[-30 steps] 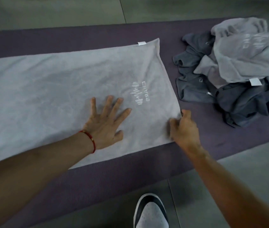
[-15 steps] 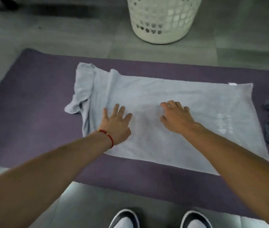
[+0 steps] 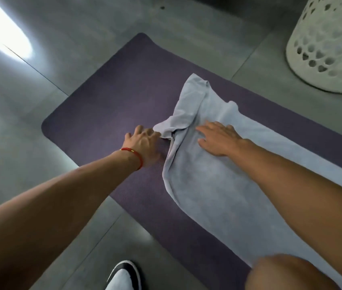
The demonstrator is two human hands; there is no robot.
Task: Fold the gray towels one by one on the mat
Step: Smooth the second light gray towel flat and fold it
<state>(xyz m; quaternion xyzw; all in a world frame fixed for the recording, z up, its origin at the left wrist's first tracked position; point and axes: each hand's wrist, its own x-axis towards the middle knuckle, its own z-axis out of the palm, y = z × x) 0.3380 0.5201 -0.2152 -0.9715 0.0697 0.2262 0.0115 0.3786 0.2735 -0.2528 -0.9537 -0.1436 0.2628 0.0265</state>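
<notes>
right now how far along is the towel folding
Early. Done: one light gray towel is spread on the purple mat. In hand: the right hand rests flat on it while the left hand reaches its bunched corner. Left: flattening that end and every fold; no folded towel is in view.

Light gray towel (image 3: 218,185) is spread on the purple mat (image 3: 107,101), its far-left end bunched up. Left hand (image 3: 143,143) (red bracelet (image 3: 133,156) on the wrist) has curled fingers (image 3: 145,131) at that crumpled corner, and the right hand (image 3: 218,139) lies flat on the cloth. White laundry basket (image 3: 329,45) sits on the floor top right.
</notes>
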